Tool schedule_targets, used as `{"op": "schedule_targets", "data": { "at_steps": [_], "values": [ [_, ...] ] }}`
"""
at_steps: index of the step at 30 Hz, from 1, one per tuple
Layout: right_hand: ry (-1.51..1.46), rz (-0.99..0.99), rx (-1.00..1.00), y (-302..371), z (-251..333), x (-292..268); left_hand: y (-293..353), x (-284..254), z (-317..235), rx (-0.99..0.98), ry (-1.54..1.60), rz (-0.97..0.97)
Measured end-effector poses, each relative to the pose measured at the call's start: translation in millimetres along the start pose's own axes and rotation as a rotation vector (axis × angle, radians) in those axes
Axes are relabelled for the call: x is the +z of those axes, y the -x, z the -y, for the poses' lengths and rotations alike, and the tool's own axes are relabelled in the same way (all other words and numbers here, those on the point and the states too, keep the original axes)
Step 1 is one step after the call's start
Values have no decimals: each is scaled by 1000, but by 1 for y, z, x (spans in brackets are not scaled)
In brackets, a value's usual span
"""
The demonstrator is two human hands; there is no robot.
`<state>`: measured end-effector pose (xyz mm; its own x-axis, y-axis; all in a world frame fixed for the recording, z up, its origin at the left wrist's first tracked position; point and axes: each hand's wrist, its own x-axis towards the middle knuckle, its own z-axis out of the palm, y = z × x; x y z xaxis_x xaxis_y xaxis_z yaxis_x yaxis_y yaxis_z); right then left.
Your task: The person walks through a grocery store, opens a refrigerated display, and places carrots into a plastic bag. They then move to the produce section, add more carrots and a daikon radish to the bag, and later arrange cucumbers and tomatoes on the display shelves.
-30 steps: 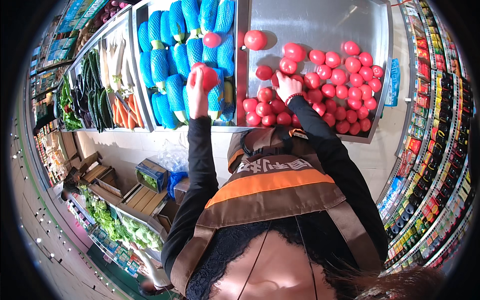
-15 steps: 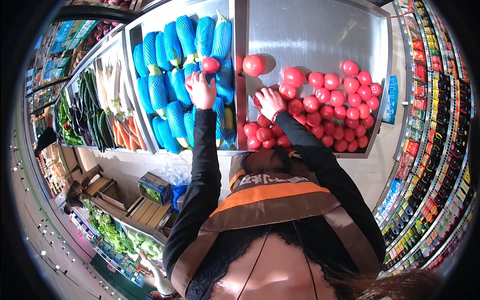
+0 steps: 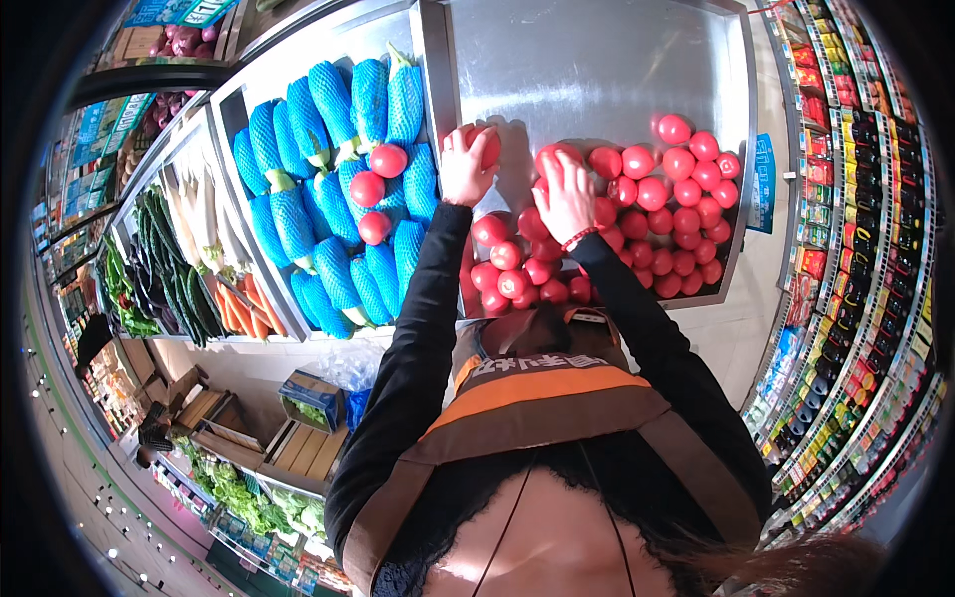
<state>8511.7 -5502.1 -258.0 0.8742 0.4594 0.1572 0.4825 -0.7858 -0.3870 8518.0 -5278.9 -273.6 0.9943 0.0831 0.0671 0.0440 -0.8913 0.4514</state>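
Observation:
My left hand (image 3: pixel 466 171) closes its fingers around a large tomato (image 3: pixel 489 148) beside the metal divider. To its right, my right hand (image 3: pixel 567 199) has its fingers curled over another tomato (image 3: pixel 548 156), which they partly cover. Many red tomatoes (image 3: pixel 652 193) lie loose in the front and right of the metal bin, around and beyond my right hand. In the bin to the left, three tomatoes, one of them in the middle (image 3: pixel 367 189), rest on top of long green vegetables in blue foam nets (image 3: pixel 292 231).
A raised metal divider (image 3: pixel 438 85) separates the two bins. Further left lie carrots (image 3: pixel 239 306), white radishes (image 3: pixel 204 219) and cucumbers (image 3: pixel 179 264). Behind them on the lower left stands a cardboard box (image 3: pixel 311 400) of greens. Packed shelves (image 3: pixel 856 289) line the right side.
My left hand has left the blue-netted vegetables and moved right onto the tomato by the divider. My right hand has moved up and right to a different tomato. The whole view has shifted slightly.

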Motion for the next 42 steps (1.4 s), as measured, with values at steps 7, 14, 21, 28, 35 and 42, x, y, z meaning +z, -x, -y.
{"op": "schedule_targets", "data": {
  "at_steps": [7,14,21,28,35,42],
  "values": [
    [-231,9,347,-9,-37,-6,29,-14,-13,-86,-201,131],
    [-700,-231,412,-4,-43,1,52,14,-81,5,224,161],
    [-170,-83,305,2,-108,-30,67,60,-127,-48,-20,125],
    [216,242,96,3,-113,-28,52,58,-121,60,-245,189],
    [82,70,209,2,-106,-13,44,49,-111,-45,-111,277],
    [108,-177,438,22,-136,-28,78,16,-84,-398,1349,489]
  ]
}}
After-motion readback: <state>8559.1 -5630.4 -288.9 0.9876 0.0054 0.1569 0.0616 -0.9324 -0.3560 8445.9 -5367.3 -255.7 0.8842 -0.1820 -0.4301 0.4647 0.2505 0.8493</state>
